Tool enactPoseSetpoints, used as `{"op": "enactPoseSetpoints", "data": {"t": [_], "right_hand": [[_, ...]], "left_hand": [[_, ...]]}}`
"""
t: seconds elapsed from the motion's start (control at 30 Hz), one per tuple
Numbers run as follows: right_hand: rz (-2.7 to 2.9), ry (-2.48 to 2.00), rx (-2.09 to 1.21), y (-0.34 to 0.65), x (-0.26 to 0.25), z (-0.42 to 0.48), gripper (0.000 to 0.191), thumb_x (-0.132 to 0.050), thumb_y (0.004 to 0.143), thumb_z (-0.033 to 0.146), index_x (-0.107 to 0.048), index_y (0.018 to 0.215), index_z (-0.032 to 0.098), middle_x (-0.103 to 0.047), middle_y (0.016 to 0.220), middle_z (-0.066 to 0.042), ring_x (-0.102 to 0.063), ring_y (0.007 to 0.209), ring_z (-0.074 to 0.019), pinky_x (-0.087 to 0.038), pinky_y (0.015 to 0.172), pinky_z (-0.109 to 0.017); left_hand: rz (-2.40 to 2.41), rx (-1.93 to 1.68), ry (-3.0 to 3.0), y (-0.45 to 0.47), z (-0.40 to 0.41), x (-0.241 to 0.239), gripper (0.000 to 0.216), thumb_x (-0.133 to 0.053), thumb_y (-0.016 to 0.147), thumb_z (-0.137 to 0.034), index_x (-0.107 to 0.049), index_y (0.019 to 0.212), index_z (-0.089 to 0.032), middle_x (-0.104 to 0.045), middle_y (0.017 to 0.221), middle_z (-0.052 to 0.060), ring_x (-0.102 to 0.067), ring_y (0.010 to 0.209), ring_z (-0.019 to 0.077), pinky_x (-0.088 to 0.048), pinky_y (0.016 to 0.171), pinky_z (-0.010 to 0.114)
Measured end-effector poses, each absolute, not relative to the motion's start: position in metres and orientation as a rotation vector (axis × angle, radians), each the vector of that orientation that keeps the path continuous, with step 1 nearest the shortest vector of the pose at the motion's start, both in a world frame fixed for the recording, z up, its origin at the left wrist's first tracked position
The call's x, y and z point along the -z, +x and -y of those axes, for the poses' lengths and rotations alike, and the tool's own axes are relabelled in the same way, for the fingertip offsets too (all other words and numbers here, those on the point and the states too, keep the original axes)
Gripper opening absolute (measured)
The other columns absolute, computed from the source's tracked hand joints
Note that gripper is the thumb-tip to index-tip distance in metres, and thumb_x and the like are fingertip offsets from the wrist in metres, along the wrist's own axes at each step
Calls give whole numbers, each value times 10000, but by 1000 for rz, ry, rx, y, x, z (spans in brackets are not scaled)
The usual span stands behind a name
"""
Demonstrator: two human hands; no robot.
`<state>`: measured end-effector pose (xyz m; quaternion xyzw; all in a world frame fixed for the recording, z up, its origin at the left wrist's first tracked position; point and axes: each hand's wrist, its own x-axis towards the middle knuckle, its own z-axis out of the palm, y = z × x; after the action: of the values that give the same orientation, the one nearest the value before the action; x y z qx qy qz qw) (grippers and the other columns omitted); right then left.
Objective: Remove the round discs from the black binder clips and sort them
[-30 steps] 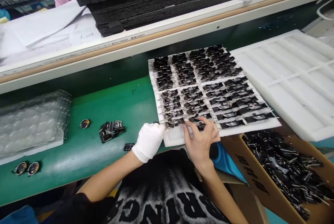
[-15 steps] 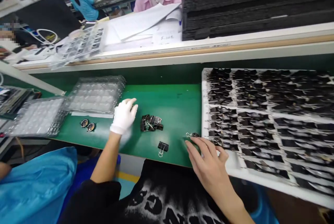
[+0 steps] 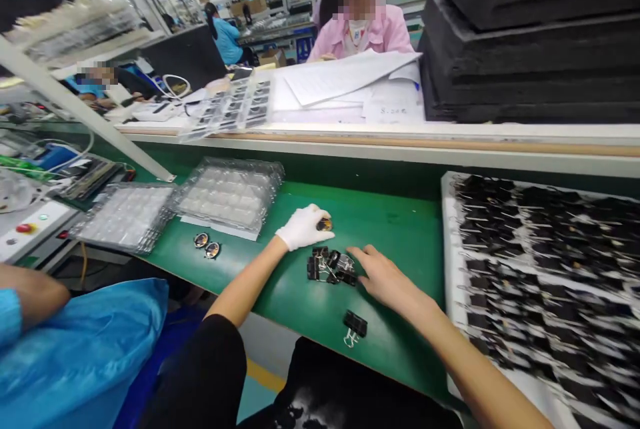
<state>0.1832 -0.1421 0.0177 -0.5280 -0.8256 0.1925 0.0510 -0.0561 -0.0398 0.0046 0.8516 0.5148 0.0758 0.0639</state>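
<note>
Gloved left hand (image 3: 303, 227) pinches round disc (image 3: 324, 223), glove keeping skin off it; bare right hand (image 3: 383, 277), fingers apart, touches binder-clip pile (image 3: 330, 267) just beside.

Gloved left hand (image 3: 303, 227) pinches a small round part (image 3: 325, 224) on the green belt (image 3: 400, 222); bare right hand (image 3: 383, 277) touches a clump of black binder clips (image 3: 330, 267), white tray (image 3: 447, 215) of clips just right.

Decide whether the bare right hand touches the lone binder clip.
Apart: the head view shows green table between the right hand and the lone binder clip.
</note>
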Motion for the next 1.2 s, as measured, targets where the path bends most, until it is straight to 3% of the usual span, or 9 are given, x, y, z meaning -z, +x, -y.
{"op": "enactPoseSetpoints", "data": {"t": [0.1,0.3,0.4,0.53,0.63,0.73,0.93,1.1,1.2], "right_hand": [[2437,-1466,-855,181,-6,124,595,-698,792,72,-604,1346,268,-576,1152,-70,-641,1029,-222,-496,880,-312],[2449,-1376,-806,187,8,117,284,-731,802,165,-648,1053,267,-562,1024,-11,-621,819,-180,-482,741,-291],[2534,-1363,-648,192,1,117,168,-695,875,232,-612,1020,242,-582,1001,-14,-613,745,-169,-435,643,-270],[2515,-1675,-63,203,-22,112,109,-625,913,204,-613,1022,194,-629,956,-61,-629,756,-213,-389,632,-301],[2303,-1876,182,209,-41,101,144,-597,939,227,-632,1072,187,-653,985,-93,-648,861,-250,-402,687,-324],[2222,-1892,3,208,-48,86,203,-620,947,256,-650,1143,212,-654,1055,-77,-648,906,-232,-406,698,-309],[2321,-1701,-440,192,-36,63,293,-665,944,229,-684,1234,258,-637,1107,-50,-647,932,-187,-426,768,-271],[2351,-1687,-512,179,-32,53,305,-618,959,172,-687,1249,233,-645,1068,-63,-639,926,-191,-434,782,-275],[2375,-1616,-582,179,-35,58,483,-608,920,83,-582,1388,201,-676,1126,-70,-637,1003,-200,-449,838,-280]], "left_hand": [[-1501,-276,2639,-35,20,-2,595,-667,849,-663,-661,1269,-242,-646,1213,92,-674,1044,276,-513,940,394],[-1411,-317,2704,-13,3,5,617,-612,865,-704,-655,1264,-234,-647,1202,89,-672,995,282,-517,900,422],[-1413,-324,2686,-13,2,5,623,-615,866,-703,-657,1267,-227,-650,1208,95,-661,1026,284,-503,909,414],[-1383,-298,2681,-15,4,1,628,-659,833,-712,-682,1214,-214,-680,1173,101,-654,1073,292,-474,926,403],[-1338,-249,2695,-13,7,-2,759,-698,737,-788,-674,1224,-206,-714,1130,110,-659,1080,322,-455,916,418],[-1367,-253,2706,-11,10,-3,917,-711,701,-805,-578,1385,-210,-710,1172,135,-658,1083,346,-439,896,427],[-1298,-252,2752,-12,11,-4,531,-624,869,-666,-681,1211,-264,-698,1080,81,-650,1052,296,-411,858,398],[-1285,-215,2755,-14,8,-4,559,-659,846,-663,-671,1216,-244,-697,1074,84,-642,1053,301,-409,855,389],[-1289,-226,2756,-15,8,-3,630,-664,840,-670,-633,1296,-236,-696,1093,92,-642,1053,304,-412,849,386]]}}
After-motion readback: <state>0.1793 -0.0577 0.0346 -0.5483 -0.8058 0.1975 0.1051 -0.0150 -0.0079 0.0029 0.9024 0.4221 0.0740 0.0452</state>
